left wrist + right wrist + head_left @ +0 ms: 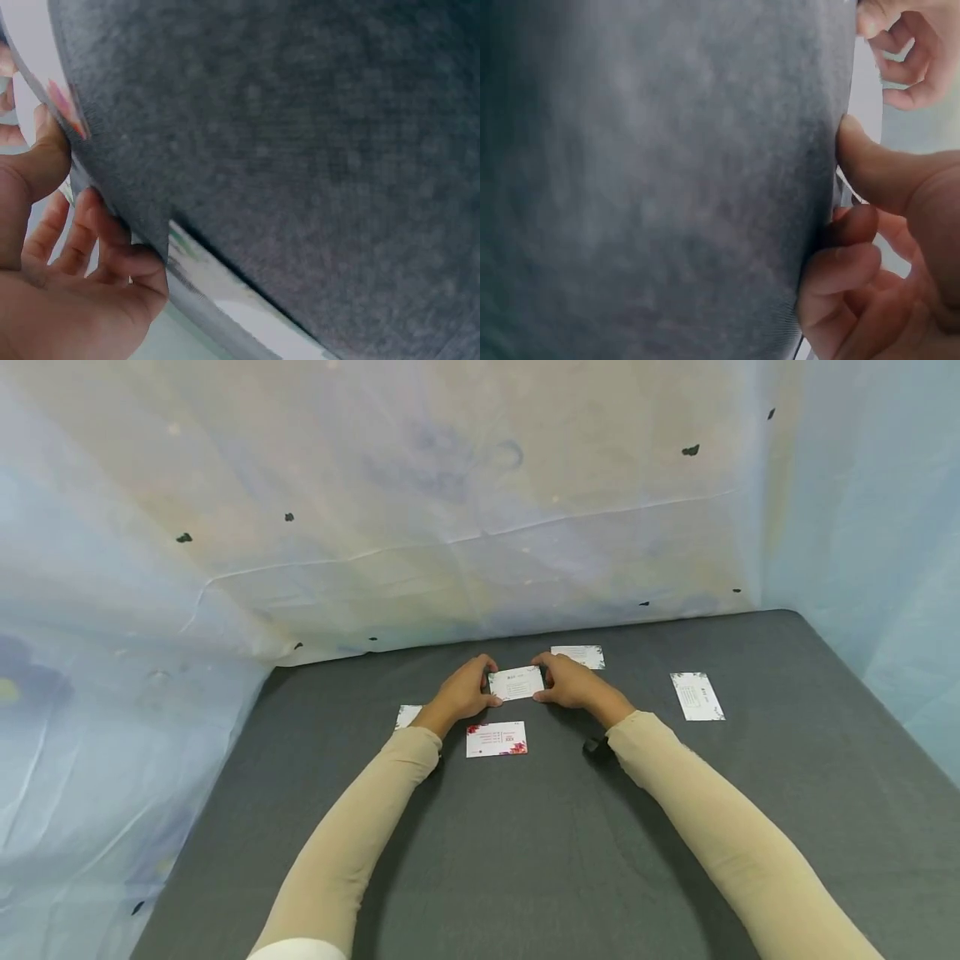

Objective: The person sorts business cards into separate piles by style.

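Note:
A white business card with dark print is held by its two short ends near the far side of the table. My left hand pinches its left end between thumb and fingers. At the other end, my right hand grips it the same way. Between both hands the card shows pale in the right wrist view. Nearer me lies a white card with red flowers. Partly behind my left wrist is another card, and one more lies just beyond my right hand.
Farther right, a white card lies lengthwise on the dark grey table. A pale patterned cloth hangs behind the table and along both sides. A small black object shows by my right sleeve cuff.

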{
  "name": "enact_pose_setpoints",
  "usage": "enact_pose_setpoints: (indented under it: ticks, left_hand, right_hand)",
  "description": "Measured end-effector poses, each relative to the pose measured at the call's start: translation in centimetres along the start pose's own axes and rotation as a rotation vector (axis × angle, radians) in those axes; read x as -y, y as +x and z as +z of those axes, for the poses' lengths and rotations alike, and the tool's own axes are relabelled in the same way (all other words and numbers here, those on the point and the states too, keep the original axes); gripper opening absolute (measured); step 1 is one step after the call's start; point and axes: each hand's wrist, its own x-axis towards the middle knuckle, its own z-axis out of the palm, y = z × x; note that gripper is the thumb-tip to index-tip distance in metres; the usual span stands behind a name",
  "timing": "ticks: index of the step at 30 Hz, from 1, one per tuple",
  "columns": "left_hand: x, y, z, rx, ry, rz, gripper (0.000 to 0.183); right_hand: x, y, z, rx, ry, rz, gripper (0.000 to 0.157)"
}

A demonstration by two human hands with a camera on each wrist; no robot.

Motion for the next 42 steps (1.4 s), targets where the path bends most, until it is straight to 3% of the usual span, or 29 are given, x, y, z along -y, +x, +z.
enact_pose_setpoints:
  ticks: [12, 19, 32, 42]
  left_hand:
    - [0.9, -0.2, 0.2, -0.047, -0.125, 0.025, 0.057]
    - [1.2, -0.2, 0.1, -0.064, -0.139, 0.04, 0.06]
    - [1.3, -1.6, -0.1, -0.058, -0.181, 0.066, 0.059]
    - [0.5, -3.1, 0.1, -0.048, -0.191, 0.079, 0.06]
  right_hand:
    - [0.3, -0.3, 0.2, -0.003, 0.08, -0.047, 0.07]
    - [0.5, -0.4, 0.3, -0.058, 0.075, -0.093, 0.069]
    - [0.4, -1.8, 0.5, -0.069, 0.128, -0.148, 0.063]
    - [0.3, -3.3, 0.6, -0.055, 0.149, -0.149, 0.062]
